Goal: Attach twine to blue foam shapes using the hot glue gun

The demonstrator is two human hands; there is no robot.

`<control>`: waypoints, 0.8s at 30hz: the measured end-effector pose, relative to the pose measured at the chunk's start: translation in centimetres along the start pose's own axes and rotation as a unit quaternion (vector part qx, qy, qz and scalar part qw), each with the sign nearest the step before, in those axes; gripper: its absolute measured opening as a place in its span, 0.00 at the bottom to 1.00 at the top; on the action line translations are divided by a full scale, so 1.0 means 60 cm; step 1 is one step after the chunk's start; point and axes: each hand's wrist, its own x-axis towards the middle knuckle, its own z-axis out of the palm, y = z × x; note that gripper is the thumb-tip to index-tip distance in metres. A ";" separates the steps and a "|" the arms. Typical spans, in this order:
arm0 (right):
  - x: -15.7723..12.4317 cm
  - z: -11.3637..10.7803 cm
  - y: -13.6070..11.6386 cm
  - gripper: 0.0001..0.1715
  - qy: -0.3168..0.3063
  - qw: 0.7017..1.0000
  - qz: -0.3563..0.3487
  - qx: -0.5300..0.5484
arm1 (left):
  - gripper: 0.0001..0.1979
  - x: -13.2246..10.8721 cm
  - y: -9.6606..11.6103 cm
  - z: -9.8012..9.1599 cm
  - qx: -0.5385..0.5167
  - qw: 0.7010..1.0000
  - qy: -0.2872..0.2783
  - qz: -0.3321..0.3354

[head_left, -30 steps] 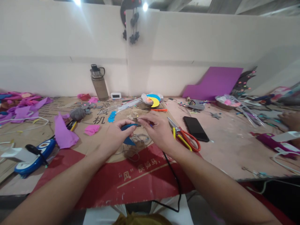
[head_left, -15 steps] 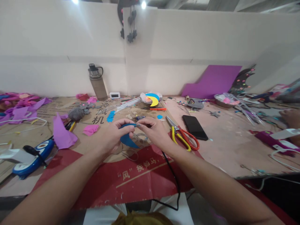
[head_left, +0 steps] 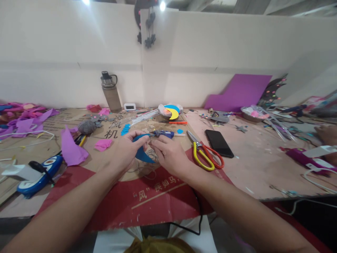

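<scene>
My left hand (head_left: 134, 146) pinches a blue crescent-shaped piece (head_left: 144, 156) between thumb and fingers, its lower point hanging free. My right hand (head_left: 168, 151) is closed around the grip of a blue hot glue gun (head_left: 167, 134). The gun's nozzle points left, close to the crescent's upper end; whether it touches I cannot tell. A pale glue stick (head_left: 180, 135) sticks out of its back. Pale loops of string (head_left: 150, 174) lie under the hands. Scissors (head_left: 204, 154) with yellow and red handles lie right of my right hand.
A black phone (head_left: 219, 143) lies beyond the scissors. Behind stand a bottle (head_left: 112, 95) and a bowl with blue and yellow crescents (head_left: 173, 111). Pink and purple scraps (head_left: 72, 147) and a blue power strip (head_left: 39, 177) are left. Another person's hand (head_left: 326, 135) is far right.
My right hand has let go of the crescent's upper end and taken hold of the glue gun, which now shows above it with its stick. The left hand keeps the crescent.
</scene>
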 end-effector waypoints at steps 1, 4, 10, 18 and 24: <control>0.000 0.000 -0.002 0.15 -0.007 1.000 -0.006 -0.017 | 0.11 0.000 0.000 0.000 0.004 1.000 0.005 0.001; 0.000 0.001 -0.006 0.14 -0.025 0.998 -0.026 -0.044 | 0.12 0.001 0.000 0.001 0.010 1.000 0.019 0.002; 0.003 0.010 0.000 0.15 -0.019 1.000 -0.023 -0.003 | 0.12 0.001 0.008 0.003 -0.053 0.998 -0.013 -0.014; 0.002 0.021 0.013 0.14 -0.026 0.994 -0.018 0.101 | 0.11 0.004 0.011 0.005 -0.140 0.988 -0.030 -0.049; -0.016 -0.001 0.026 0.13 -0.054 0.995 0.000 0.090 | 0.15 0.017 0.012 -0.005 -0.170 0.983 0.020 -0.064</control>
